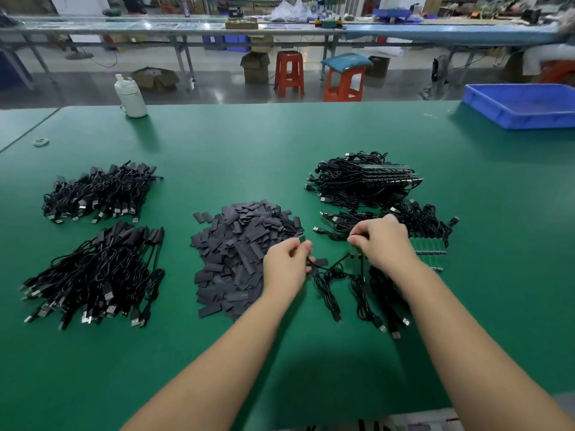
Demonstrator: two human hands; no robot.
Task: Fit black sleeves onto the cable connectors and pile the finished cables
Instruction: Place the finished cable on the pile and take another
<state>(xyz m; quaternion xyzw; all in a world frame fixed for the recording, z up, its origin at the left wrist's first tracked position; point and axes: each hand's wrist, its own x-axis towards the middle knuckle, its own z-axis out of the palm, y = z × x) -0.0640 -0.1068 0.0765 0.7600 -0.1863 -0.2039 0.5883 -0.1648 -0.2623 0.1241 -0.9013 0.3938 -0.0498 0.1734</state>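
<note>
We're mid-fitting: our left hand (pixel 287 259) pinches a small connector end just beside the sleeve heap (pixel 245 253), our right hand (pixel 381 241) pinches the cable (pixel 336 269) over the unfinished bundle (pixel 404 219). Next, we judge, calls for a sleeve, then the finished piles (pixel 96 231) lying left on the tabletop (pixel 249 150).

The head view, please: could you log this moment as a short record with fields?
surface: green table
centre: heap of black sleeves
left: two piles of sleeved cables
right: unsleeved cables with bare green boards
left hand: pinches a connector at the heap's edge
right hand: grips cable ends
far right: blue bin
far left: white bottle
</note>
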